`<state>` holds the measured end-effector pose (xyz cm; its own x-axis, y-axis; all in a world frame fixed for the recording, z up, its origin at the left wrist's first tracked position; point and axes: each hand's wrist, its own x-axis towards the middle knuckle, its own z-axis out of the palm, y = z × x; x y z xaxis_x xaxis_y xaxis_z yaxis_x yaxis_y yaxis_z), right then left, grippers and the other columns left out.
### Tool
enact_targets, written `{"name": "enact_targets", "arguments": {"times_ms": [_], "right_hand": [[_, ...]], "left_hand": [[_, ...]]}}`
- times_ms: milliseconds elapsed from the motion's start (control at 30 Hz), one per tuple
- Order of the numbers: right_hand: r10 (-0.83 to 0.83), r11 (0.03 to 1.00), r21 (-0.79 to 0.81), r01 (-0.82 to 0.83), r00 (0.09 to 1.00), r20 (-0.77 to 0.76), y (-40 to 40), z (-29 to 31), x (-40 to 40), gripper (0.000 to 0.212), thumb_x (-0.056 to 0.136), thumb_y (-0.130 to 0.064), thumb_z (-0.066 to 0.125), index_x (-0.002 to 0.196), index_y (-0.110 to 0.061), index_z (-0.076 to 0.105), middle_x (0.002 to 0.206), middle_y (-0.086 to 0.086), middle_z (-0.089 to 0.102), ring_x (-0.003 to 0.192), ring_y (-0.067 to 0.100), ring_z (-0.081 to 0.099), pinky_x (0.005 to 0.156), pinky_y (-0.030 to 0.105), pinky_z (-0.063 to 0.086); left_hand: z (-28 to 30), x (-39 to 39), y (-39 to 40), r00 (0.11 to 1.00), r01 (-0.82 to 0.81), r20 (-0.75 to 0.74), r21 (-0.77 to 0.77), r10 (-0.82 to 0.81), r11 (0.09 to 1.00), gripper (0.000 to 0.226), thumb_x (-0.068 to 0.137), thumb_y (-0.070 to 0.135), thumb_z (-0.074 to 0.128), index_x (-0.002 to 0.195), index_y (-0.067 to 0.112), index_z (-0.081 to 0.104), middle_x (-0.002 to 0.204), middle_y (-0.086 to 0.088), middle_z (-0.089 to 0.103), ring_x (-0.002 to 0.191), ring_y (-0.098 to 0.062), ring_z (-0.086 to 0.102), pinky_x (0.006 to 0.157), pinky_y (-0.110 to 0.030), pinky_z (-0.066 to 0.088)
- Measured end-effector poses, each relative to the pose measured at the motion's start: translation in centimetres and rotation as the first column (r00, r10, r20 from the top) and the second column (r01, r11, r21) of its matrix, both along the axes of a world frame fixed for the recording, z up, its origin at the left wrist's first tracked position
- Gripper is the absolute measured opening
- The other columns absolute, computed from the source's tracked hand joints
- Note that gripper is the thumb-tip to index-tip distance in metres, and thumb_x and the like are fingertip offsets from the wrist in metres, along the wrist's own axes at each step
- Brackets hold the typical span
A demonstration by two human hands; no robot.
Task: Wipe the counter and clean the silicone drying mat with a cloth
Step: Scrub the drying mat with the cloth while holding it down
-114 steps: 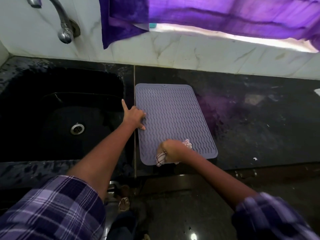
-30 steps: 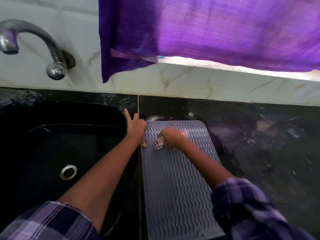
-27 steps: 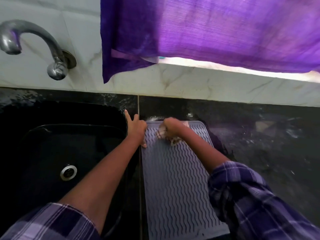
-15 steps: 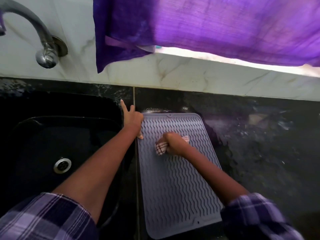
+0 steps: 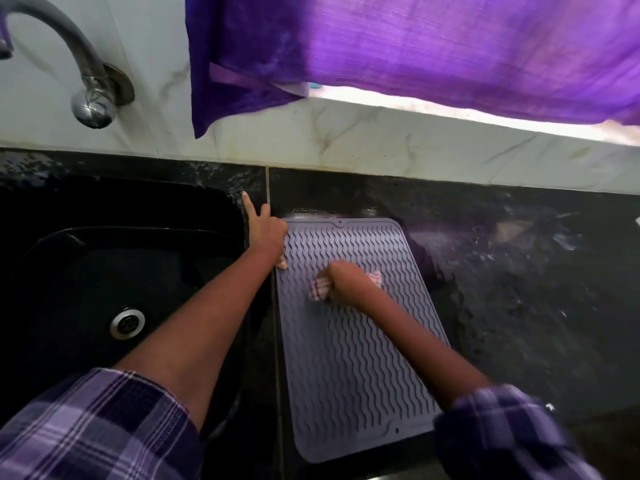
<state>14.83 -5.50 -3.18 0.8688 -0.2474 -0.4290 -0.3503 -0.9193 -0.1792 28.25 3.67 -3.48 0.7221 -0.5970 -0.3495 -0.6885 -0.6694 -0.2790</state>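
sleeves: plaid purple-and-white cloth fills the lower left and lower right corners of the frame; both forearms reach up from there toward the middle.
mat (image 5: 349, 358): grey-lilac silicone drying mat, a rounded rectangle with raised wavy ribs, lying flat on the counter just right of the sink; its near end sits low in the frame, its far end just above the middle.
right hand (image 5: 343, 280): fingers curled down around the bunched cloth, pressing it onto the upper half of the mat; the hand is blurred, which suggests a scrubbing stroke.
cloth (image 5: 320, 289): pale with reddish stripes, soft and crumpled, poking out on both sides of the fist; a wadded cloth probably works into the ribs better than a flat one.
left hand (image 5: 266, 233): rests on the mat's far-left corner, two fingers straight and spread onto the sink rim, the thumb laid on the mat's edge; it grips nothing and seems to pin the flexible mat so it does not slide.
counter (image 5: 519, 289): black speckled stone, with wet streaks and pale smears at middle right; that part looks yet to be wiped.
sink (image 5: 104, 271): glossy black basin at left with a round steel drain.
tap (image 5: 86, 81): curved metal spout, upper left, on the white marbled wall.
curtain (image 5: 415, 46): purple woven fabric across the top.
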Motion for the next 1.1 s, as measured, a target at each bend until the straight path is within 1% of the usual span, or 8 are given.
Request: {"name": "enact_targets", "arguments": {"times_ms": [100,267,367,567,733,900,967,1100], "right_hand": [[0.084,0.996,0.039,-0.078,0.984,-0.155,-0.7,1.9,-0.1,0.032,0.084,-0.012,0.062,0.116,-0.01,0.06,0.114,0.011,0.064,0.109,0.024,0.059,0.097,0.034,0.048],[-0.063,0.988,-0.123,0.095,0.969,0.238,-2.9,2.4,4.5,0.019,0.088,-0.015,0.058,0.106,-0.011,0.063,0.104,0.009,0.066,0.097,0.023,0.062,0.093,0.033,0.049],[-0.011,0.965,-0.247,0.085,0.957,0.289,-1.6,-0.4,4.4,0.025,0.09,-0.015,0.056,0.113,-0.01,0.064,0.115,0.011,0.063,0.109,0.024,0.057,0.101,0.035,0.043],[-0.145,0.989,-0.005,0.147,0.98,0.134,-0.4,-0.2,-1.7,0.026,0.083,-0.013,0.064,0.11,-0.013,0.065,0.11,0.009,0.065,0.101,0.02,0.061,0.091,0.029,0.046],[-0.025,0.998,0.056,0.036,0.983,-0.183,-0.9,2.9,-0.9,0.029,0.085,-0.016,0.063,0.113,-0.009,0.061,0.111,0.011,0.065,0.104,0.024,0.061,0.092,0.033,0.048],[-0.052,0.99,-0.115,0.08,0.972,0.231,-1.6,2.8,5.9,0.022,0.089,-0.017,0.056,0.109,-0.011,0.064,0.107,0.012,0.066,0.099,0.025,0.062,0.09,0.035,0.051],[0.04,0.975,-0.222,0.011,0.973,0.226,-0.5,1.0,6.4,0.025,0.089,-0.014,0.054,0.112,-0.013,0.064,0.114,0.012,0.063,0.108,0.027,0.058,0.096,0.037,0.046],[-0.013,0.997,-0.079,0.026,0.986,0.165,0.4,-0.7,3.4,0.023,0.084,-0.013,0.062,0.107,-0.012,0.064,0.109,0.01,0.062,0.102,0.024,0.059,0.094,0.034,0.049]], "left_hand": [[0.1,-0.2,0.1,1.0,-0.008,0.0,0.002,0.008,1.0,0.075,0.067,0.068,0.069,0.128,0.027,0.055,0.121,0.001,0.063,0.135,-0.027,0.032,0.11,-0.072,0.001],[0.0,-0.5,0.0,1.0,-0.007,0.008,0.011,0.007,1.0,0.076,0.069,0.065,0.07,0.131,0.026,0.052,0.125,0.001,0.061,0.137,-0.027,0.03,0.109,-0.072,0.001],[0.2,-0.7,-0.2,0.999,-0.012,0.034,0.037,0.01,0.999,0.074,0.07,0.064,0.069,0.131,0.026,0.052,0.125,0.002,0.061,0.137,-0.027,0.03,0.108,-0.071,0.002],[0.3,-0.9,-0.3,0.999,-0.02,0.042,0.049,0.018,0.999,0.074,0.069,0.066,0.069,0.129,0.025,0.054,0.122,0.002,0.062,0.136,-0.027,0.031,0.109,-0.071,0.002],[0.2,-0.9,0.0,1.0,-0.029,0.009,0.017,0.029,0.999,0.074,0.069,0.064,0.07,0.129,0.025,0.054,0.124,0.001,0.062,0.138,-0.027,0.029,0.109,-0.072,0.002],[-0.1,-0.5,0.2,1.0,-0.026,-0.006,-0.02,0.026,0.999,0.072,0.069,0.063,0.071,0.129,0.027,0.055,0.124,0.003,0.061,0.136,-0.027,0.03,0.108,-0.073,0.002],[-0.2,-0.3,0.2,1.0,-0.028,-0.001,-0.02,0.028,0.999,0.073,0.067,0.063,0.072,0.129,0.028,0.054,0.124,0.003,0.061,0.136,-0.027,0.03,0.108,-0.073,0.002],[-0.6,-0.1,-0.1,1.0,-0.027,0.013,-0.028,0.028,0.999,0.076,0.065,0.066,0.072,0.129,0.03,0.054,0.122,0.001,0.062,0.133,-0.027,0.033,0.108,-0.073,0.002]]}}
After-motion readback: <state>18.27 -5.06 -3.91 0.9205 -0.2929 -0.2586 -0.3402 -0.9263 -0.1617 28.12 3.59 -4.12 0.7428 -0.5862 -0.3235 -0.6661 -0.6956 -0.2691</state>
